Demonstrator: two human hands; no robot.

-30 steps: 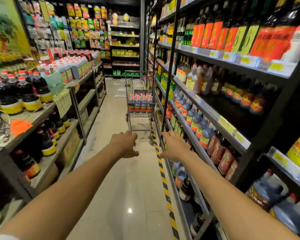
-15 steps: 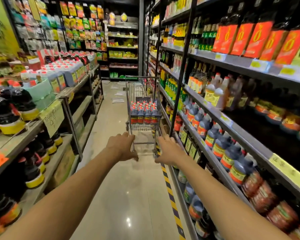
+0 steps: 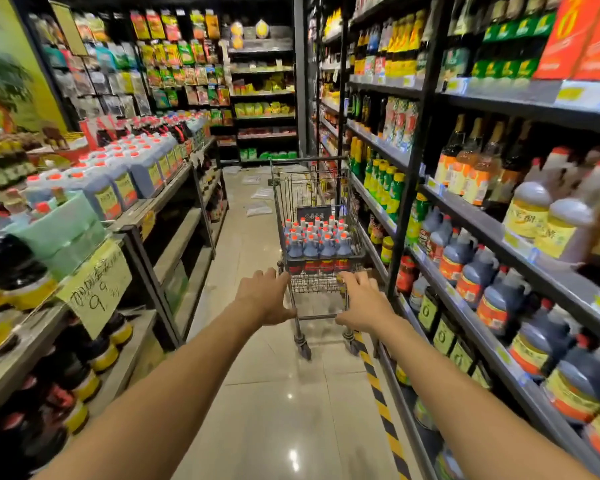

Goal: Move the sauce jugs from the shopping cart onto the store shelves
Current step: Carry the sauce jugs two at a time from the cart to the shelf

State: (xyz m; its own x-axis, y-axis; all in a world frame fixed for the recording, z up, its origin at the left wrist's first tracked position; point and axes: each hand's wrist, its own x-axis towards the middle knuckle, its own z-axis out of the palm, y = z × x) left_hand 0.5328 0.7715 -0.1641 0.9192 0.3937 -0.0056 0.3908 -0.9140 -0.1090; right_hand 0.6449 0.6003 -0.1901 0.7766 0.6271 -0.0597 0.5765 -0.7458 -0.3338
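- Presently, your left hand [image 3: 264, 296]: open, fingers spread, thumb apart, at the near left corner of the shopping cart [image 3: 315, 199]; contact cannot be told.
- Your right hand [image 3: 363, 300]: open likewise, at the near right corner.
- Sauce jugs [image 3: 317, 245]: dark, red-capped, packed upright in the cart basket.
- Cart: standing in the aisle, just beside the right-hand store shelves [image 3: 551, 273].
- Shelved jugs [image 3: 478, 277]: similar dark stock, in a row.
- Striped floor tape [image 3: 378, 386]: along the shelf base.

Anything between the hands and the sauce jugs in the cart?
Only the near wire wall of the shopping cart; the sauce jugs sit behind it, open from above. Left hand and right hand reach toward it, empty.
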